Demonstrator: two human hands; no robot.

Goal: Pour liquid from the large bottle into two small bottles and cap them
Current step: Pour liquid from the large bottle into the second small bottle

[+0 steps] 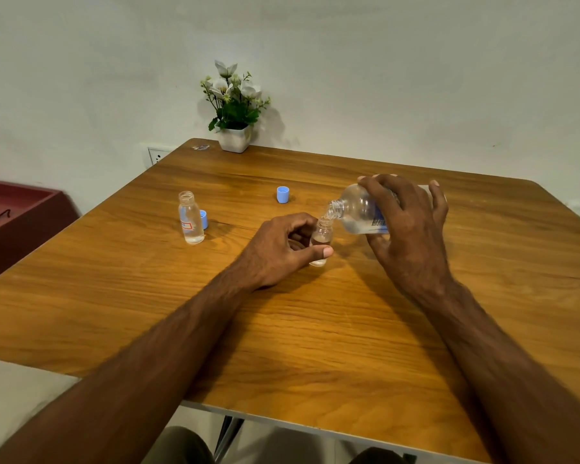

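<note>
My right hand (412, 226) grips the large clear bottle (357, 211), tilted with its open mouth down-left over a small bottle (321, 237). Liquid runs from one mouth into the other. My left hand (282, 249) curls round that small bottle, which stands on the wooden table (282, 329). A second small clear bottle (190, 217) stands uncapped to the left, holding some liquid and bearing a red-edged label. A blue cap (204, 219) lies just behind its right side. Another blue cap (282, 194) sits farther back near the table's middle.
A white pot of artificial flowers (234, 112) stands at the table's far edge by the wall. A small wrapper (200, 147) lies beside it. A dark red cabinet (17, 216) is off the table's left side. A wall socket (157, 155) shows behind the corner.
</note>
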